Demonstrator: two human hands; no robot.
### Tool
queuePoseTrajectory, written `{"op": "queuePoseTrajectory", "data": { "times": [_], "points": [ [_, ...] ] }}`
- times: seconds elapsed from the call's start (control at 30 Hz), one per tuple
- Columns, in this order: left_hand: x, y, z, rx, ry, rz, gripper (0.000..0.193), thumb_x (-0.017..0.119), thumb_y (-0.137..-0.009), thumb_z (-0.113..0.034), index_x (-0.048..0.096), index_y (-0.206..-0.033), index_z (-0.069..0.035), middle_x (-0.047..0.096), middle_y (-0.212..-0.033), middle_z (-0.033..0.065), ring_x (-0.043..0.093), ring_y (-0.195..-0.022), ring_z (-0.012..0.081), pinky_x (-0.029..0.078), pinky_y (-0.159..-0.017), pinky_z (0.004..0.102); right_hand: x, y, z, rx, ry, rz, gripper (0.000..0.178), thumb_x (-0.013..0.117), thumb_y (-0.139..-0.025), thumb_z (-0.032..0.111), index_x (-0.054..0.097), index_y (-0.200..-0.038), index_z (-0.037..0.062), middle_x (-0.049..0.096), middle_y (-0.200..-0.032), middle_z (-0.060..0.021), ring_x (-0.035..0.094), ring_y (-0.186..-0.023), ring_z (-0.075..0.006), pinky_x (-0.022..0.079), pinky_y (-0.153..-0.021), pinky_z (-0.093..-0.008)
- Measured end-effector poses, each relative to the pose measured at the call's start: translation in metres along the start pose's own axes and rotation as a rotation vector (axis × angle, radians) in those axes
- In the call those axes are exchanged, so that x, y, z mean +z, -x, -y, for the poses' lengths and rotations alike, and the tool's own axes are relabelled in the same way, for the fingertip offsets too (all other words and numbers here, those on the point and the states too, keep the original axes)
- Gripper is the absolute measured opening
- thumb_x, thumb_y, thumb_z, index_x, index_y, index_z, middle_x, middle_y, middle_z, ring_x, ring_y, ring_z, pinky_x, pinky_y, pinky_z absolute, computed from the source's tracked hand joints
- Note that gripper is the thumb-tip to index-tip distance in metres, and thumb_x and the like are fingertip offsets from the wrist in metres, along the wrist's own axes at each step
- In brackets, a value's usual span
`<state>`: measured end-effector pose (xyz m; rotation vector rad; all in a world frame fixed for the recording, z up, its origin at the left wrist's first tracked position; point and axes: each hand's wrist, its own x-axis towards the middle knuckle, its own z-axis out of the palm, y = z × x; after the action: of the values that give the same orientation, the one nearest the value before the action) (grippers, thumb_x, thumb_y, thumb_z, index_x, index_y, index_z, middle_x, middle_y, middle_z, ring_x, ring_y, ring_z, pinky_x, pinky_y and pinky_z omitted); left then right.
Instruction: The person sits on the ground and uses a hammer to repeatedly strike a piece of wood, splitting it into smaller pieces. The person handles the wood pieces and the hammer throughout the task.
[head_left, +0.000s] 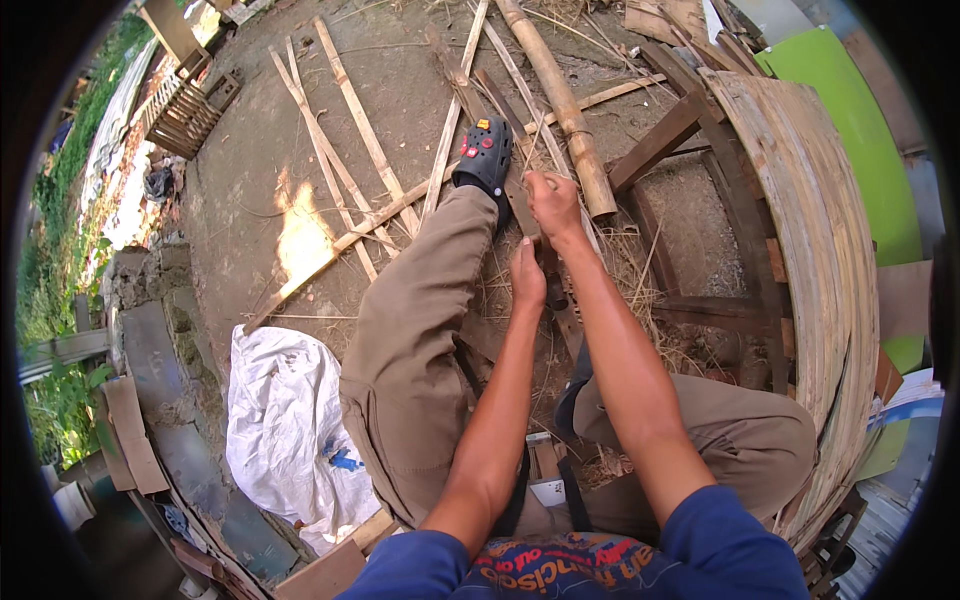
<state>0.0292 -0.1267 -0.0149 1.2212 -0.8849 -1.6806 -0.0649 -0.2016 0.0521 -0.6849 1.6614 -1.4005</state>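
My right hand (553,205) is closed just past my outstretched shoe, and a thin pale strip (534,150) rises from its fingers. Nearer to me and a little to the left, my left hand (527,275) is curled with its thumb up; what it grips is hidden. Beside both hands lies a dark, narrow, bar-like piece (551,272) with a rounded near end; its kind cannot be made out. A dark clog (485,155) with colourful charms is on my stretched-out foot, next to a long dark plank.
A thick bamboo pole (562,100) and several split bamboo strips (365,120) lie on the ground ahead. To the right stands a wooden bench (810,240) with dark legs. A white cloth sack (285,430) lies left, near a low block wall (185,350). A slatted crate (183,115) sits far left.
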Motion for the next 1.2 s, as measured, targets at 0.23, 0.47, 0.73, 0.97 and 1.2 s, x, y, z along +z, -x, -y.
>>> {"op": "queuePoseTrajectory", "data": {
  "times": [0.23, 0.47, 0.73, 0.97, 1.2],
  "points": [
    [-0.048, -0.003, 0.057, -0.330, -0.587, -0.045, 0.046, 0.063, -0.093, -0.037, 0.065, -0.110, 0.006, 0.070, -0.102, 0.0190, 0.066, -0.094, 0.0311, 0.053, -0.085, 0.0411, 0.009, -0.018, 0.008, 0.143, -0.024, 0.065, 0.027, 0.059, -0.089, 0.022, 0.051, -0.067, 0.0096, 0.043, -0.057, 0.0033, 0.040, -0.046, -0.0078, 0.030, -0.043, -0.0254],
    [-0.043, 0.000, 0.068, -0.380, -0.138, 0.036, 0.051, 0.064, -0.094, -0.043, 0.069, -0.088, 0.007, 0.068, -0.078, 0.0101, 0.067, -0.069, 0.0174, 0.058, -0.062, 0.0318, 0.012, -0.065, 0.009, 0.310, -0.009, 0.096, 0.024, 0.057, -0.085, 0.024, 0.054, -0.069, 0.0060, 0.049, -0.056, -0.0012, 0.042, -0.043, -0.0119, 0.037, -0.045, -0.0318],
    [-0.033, -0.001, 0.060, -0.441, -0.114, -0.028, 0.046, 0.068, -0.092, -0.040, 0.070, -0.091, 0.006, 0.068, -0.080, 0.0115, 0.067, -0.075, 0.0174, 0.057, -0.071, 0.0307, 0.016, -0.106, 0.004, 0.507, 0.061, 0.182, 0.019, 0.050, -0.087, 0.021, 0.050, -0.075, 0.0071, 0.043, -0.059, -0.0007, 0.038, -0.045, -0.0128, 0.039, -0.048, -0.0374],
    [-0.063, 0.012, 0.085, -0.320, -0.107, 0.123, 0.051, 0.077, -0.086, -0.023, 0.057, -0.123, 0.006, 0.064, -0.114, 0.0146, 0.062, -0.097, 0.0189, 0.050, -0.086, 0.0313, 0.013, -0.111, 0.005, 0.515, 0.049, 0.165, 0.019, 0.046, -0.090, 0.019, 0.048, -0.074, 0.0080, 0.042, -0.058, -0.0001, 0.037, -0.045, -0.0133, 0.037, -0.049, -0.0359],
    [-0.063, 0.003, 0.052, -0.353, -0.056, 0.314, 0.058, 0.080, -0.079, -0.004, 0.053, -0.131, 0.000, 0.061, -0.116, 0.0109, 0.060, -0.107, 0.0193, 0.047, -0.095, 0.0318, 0.013, -0.123, -0.001, 0.580, 0.039, 0.231, 0.018, 0.045, -0.089, 0.015, 0.044, -0.072, 0.0091, 0.038, -0.058, 0.0007, 0.036, -0.046, -0.0132, 0.036, -0.050, -0.0359]
  ]
}}
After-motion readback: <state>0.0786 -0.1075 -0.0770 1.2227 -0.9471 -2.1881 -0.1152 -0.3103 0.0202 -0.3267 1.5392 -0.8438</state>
